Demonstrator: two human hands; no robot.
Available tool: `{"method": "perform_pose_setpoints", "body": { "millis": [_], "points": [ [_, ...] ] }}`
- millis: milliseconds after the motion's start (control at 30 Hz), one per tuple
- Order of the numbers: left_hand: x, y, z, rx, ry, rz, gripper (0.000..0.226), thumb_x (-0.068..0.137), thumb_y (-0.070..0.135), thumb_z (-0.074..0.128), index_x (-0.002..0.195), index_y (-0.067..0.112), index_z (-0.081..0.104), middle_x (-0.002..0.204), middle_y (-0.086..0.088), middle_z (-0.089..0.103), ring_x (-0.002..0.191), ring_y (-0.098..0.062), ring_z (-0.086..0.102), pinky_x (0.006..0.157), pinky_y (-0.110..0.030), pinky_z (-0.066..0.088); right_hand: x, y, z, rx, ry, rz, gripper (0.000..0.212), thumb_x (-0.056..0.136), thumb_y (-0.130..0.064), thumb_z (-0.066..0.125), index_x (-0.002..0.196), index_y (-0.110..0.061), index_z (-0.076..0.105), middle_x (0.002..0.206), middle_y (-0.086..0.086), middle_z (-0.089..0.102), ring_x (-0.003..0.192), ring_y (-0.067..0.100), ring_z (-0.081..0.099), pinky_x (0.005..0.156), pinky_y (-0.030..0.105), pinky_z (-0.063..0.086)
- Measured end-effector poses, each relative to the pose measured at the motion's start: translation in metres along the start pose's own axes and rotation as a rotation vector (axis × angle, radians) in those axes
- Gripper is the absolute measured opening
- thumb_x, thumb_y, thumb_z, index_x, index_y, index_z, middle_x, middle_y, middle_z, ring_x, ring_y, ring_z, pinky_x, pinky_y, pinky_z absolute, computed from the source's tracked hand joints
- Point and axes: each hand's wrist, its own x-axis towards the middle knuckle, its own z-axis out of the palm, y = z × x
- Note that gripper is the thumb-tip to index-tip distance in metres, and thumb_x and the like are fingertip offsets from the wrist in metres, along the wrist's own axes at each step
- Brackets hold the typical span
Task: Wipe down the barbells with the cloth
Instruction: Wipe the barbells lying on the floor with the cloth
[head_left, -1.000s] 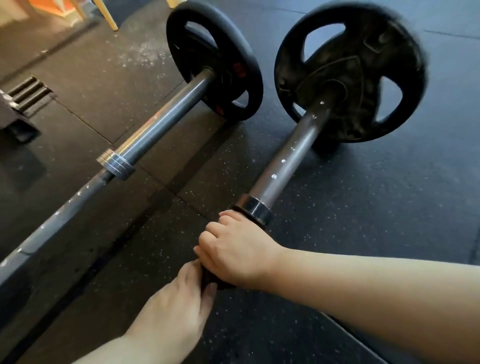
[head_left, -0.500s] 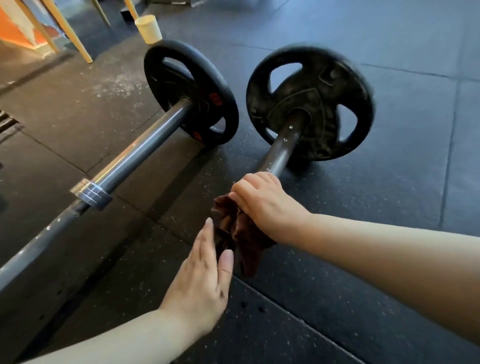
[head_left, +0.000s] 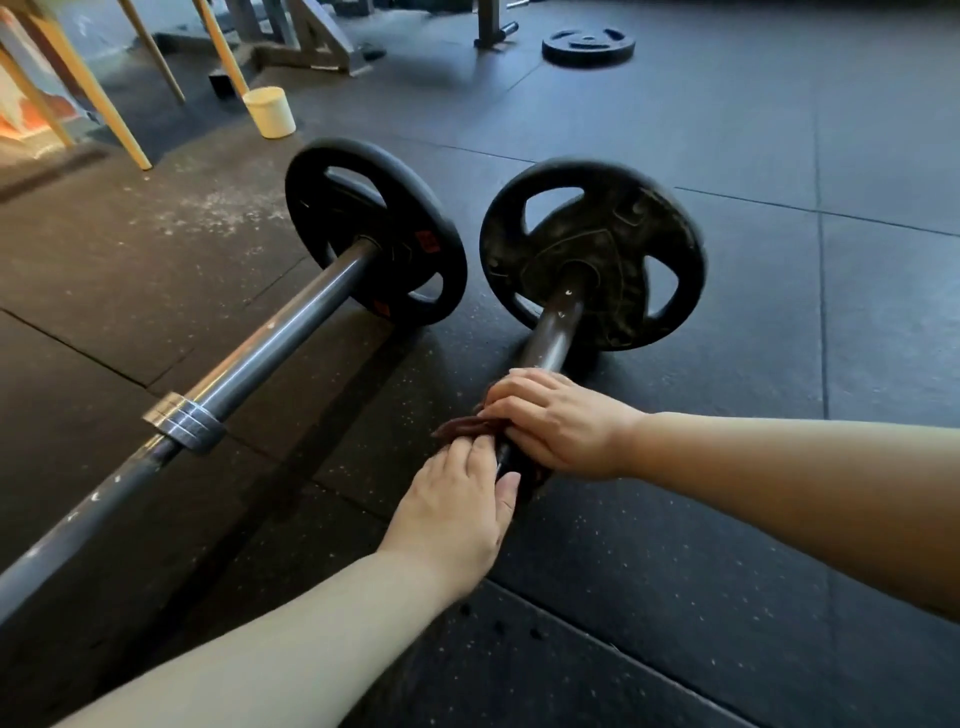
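While right hand (head_left: 561, 426) grips cloth (head_left: 462, 427), barbell (head_left: 553, 338) points away, slightly rightward.

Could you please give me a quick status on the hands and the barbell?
Right hand grips cloth round right barbell. Left hand open, by cloth. Nothing blocking.

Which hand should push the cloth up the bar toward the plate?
Right: the right hand grips the cloth around the bar, nearer the plate; the left hand lies open, fingertips touching the cloth.

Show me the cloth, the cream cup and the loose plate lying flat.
cloth (head_left: 460, 428): head view, reddish fold showing.
cream cup (head_left: 270, 113): head view, side wall.
loose plate (head_left: 588, 48): head view, top face.
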Motion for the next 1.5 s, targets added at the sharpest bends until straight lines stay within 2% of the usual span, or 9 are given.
{"method": "perform_pose_setpoints", "body": {
  "millis": [167, 300, 400, 567, 767, 967, 1167, 1367, 1500],
  "points": [
    [0.002, 0.009, -0.001, -0.155, -0.030, -0.079, 0.067, 0.109, 0.044, 0.022, 0.162, 0.007, 0.006, 0.169, -0.010, 0.012, 0.155, -0.018, 0.011, 0.125, -0.030, 0.012, 0.024, 0.023, -0.002, 0.120, 0.096, 0.331, 0.037, 0.105, -0.030, 0.040, 0.122, -0.009, 0.066, 0.125, 0.008, 0.060, 0.128, 0.027, 0.049, 0.124, 0.050, 0.020],
    [0.010, 0.020, -0.004, -0.234, 0.026, -0.213, 0.054, 0.108, 0.036, 0.028, 0.153, 0.006, 0.034, 0.155, -0.013, 0.039, 0.143, -0.024, 0.037, 0.119, -0.037, 0.029, 0.018, -0.014, 0.015, 0.131, 0.033, 0.093, 0.041, 0.104, -0.029, 0.036, 0.119, -0.011, 0.070, 0.122, 0.004, 0.064, 0.125, 0.019, 0.052, 0.127, 0.041, 0.013],
    [0.015, 0.026, -0.006, -0.197, 0.061, -0.247, 0.053, 0.106, 0.031, 0.030, 0.154, 0.009, 0.034, 0.153, -0.010, 0.043, 0.138, -0.024, 0.043, 0.115, -0.039, 0.034, 0.018, 0.011, 0.007, 0.064, -0.044, -0.027, 0.041, 0.106, -0.028, 0.035, 0.129, -0.012, 0.065, 0.129, 0.004, 0.063, 0.131, 0.020, 0.049, 0.128, 0.036, 0.010],
    [0.038, 0.027, -0.010, -0.267, 0.065, -0.303, 0.056, 0.108, 0.032, 0.028, 0.159, 0.009, 0.027, 0.161, -0.010, 0.033, 0.146, -0.023, 0.036, 0.118, -0.038, 0.031, 0.024, 0.035, 0.008, 0.140, 0.135, 0.278, 0.038, 0.104, -0.023, 0.040, 0.131, -0.013, 0.063, 0.137, 0.008, 0.059, 0.142, 0.027, 0.041, 0.128, 0.044, 0.008],
    [0.037, 0.023, -0.006, -0.345, 0.073, -0.282, 0.042, 0.108, 0.030, 0.031, 0.140, 0.011, 0.051, 0.139, -0.009, 0.053, 0.123, -0.025, 0.054, 0.100, -0.037, 0.041, 0.006, 0.018, 0.008, 0.217, 0.007, -0.046, 0.041, 0.103, -0.015, 0.041, 0.140, -0.010, 0.056, 0.147, 0.004, 0.056, 0.149, 0.019, 0.033, 0.128, 0.034, 0.005],
    [0.034, 0.022, -0.005, -0.432, 0.106, -0.283, 0.047, 0.110, 0.030, 0.029, 0.153, 0.016, 0.040, 0.152, -0.005, 0.046, 0.132, -0.019, 0.050, 0.103, -0.028, 0.039, 0.017, 0.034, 0.012, 0.248, 0.197, 0.298, 0.038, 0.104, -0.014, 0.038, 0.135, -0.011, 0.059, 0.146, 0.007, 0.055, 0.151, 0.023, 0.028, 0.128, 0.045, 0.007],
    [0.034, 0.020, -0.003, -0.479, 0.151, -0.315, 0.036, 0.109, 0.026, 0.032, 0.135, 0.014, 0.054, 0.137, -0.007, 0.056, 0.120, -0.021, 0.054, 0.100, -0.032, 0.041, 0.001, 0.014, 0.011, 0.231, 0.014, -0.057, 0.043, 0.104, -0.017, 0.039, 0.144, -0.010, 0.053, 0.152, 0.004, 0.051, 0.152, 0.019, 0.029, 0.129, 0.037, 0.006],
    [0.033, 0.022, -0.005, -0.494, 0.139, -0.315, 0.045, 0.110, 0.027, 0.029, 0.152, 0.016, 0.041, 0.152, -0.004, 0.045, 0.131, -0.017, 0.048, 0.098, -0.022, 0.034, 0.018, 0.035, 0.010, 0.216, 0.172, 0.317, 0.047, 0.102, -0.027, 0.034, 0.141, -0.010, 0.054, 0.151, 0.008, 0.050, 0.153, 0.023, 0.024, 0.128, 0.046, 0.009],
    [0.035, 0.019, -0.001, -0.521, 0.160, -0.329, 0.035, 0.108, 0.025, 0.033, 0.133, 0.014, 0.055, 0.136, -0.007, 0.056, 0.116, -0.019, 0.054, 0.094, -0.027, 0.039, 0.001, -0.003, 0.021, 0.246, 0.110, 0.045, 0.048, 0.095, -0.009, 0.044, 0.142, -0.007, 0.056, 0.153, 0.006, 0.049, 0.152, 0.022, 0.027, 0.128, 0.034, 0.001]
  ]
}}
